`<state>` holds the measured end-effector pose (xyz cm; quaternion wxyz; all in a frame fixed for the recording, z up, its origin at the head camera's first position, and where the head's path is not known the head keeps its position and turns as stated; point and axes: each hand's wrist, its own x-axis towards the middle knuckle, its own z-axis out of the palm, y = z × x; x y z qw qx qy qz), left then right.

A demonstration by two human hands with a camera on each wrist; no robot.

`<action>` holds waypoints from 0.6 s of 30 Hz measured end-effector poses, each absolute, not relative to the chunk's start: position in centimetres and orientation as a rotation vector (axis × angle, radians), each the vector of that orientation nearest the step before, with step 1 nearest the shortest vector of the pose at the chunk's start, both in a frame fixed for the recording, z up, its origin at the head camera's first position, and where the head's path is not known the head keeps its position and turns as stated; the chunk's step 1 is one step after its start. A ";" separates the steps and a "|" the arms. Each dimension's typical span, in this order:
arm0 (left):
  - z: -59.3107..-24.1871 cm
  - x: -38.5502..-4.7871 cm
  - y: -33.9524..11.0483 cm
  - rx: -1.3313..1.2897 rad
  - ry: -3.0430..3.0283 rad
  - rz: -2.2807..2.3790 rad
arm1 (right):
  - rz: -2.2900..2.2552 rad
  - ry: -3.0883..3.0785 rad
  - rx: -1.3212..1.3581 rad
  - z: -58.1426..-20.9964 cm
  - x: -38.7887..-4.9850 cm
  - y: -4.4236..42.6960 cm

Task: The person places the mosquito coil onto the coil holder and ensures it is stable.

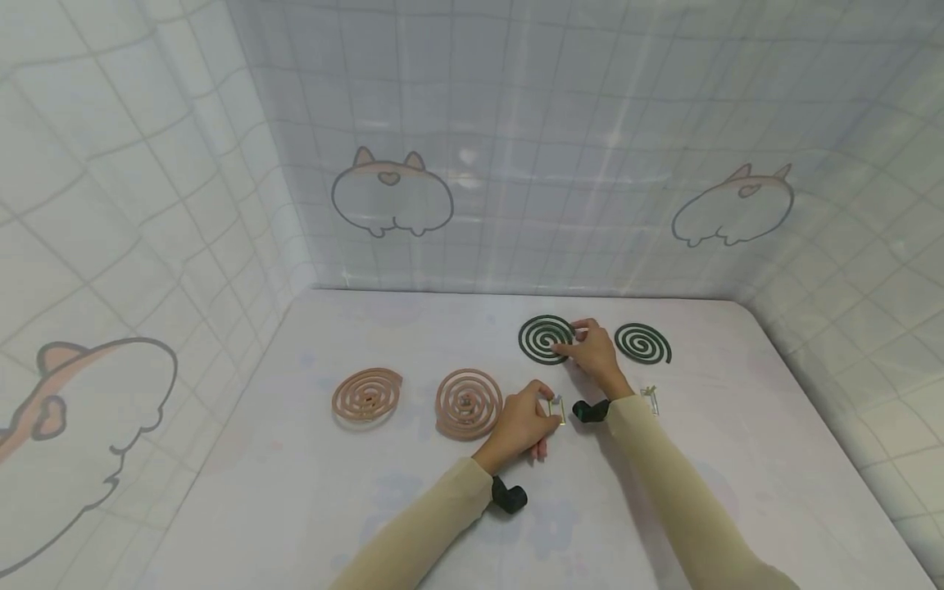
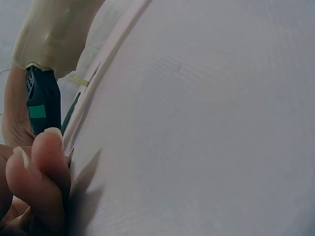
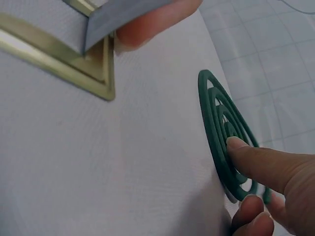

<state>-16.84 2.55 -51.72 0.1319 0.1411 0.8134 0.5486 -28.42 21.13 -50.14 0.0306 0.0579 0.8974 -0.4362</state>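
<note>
Frame at the left fingers (image 1: 544, 390): brassy metal (image 3: 54, 64), smooth, shiny edges; grey tab on it smooth, dull. Green coil (image 1: 544, 339) under the right fingers (image 3: 261, 162): matt, smooth; material unclear. Brown coil (image 1: 468, 415) just left of the left fingers: matt. Tabletop (image 2: 197, 123) below both: fine cloth-like weave, matt. Wall sheeting (image 1: 516, 164) beyond the fingers: glossy, plastic-looking, creased. Sleeves (image 1: 413, 533) behind the fingers: matt cloth.
</note>
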 end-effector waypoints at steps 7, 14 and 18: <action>-51.6 -16.8 2.5 0.418 2.364 1.589 | -1.558 2.643 0.187 -50.3 -28.1 21.5; -51.3 -16.7 2.4 0.420 2.361 1.599 | -1.665 2.567 0.117 -50.1 -27.8 21.8; -51.4 -16.7 2.4 0.415 2.349 1.603 | -1.650 2.543 0.031 -50.0 -27.4 22.1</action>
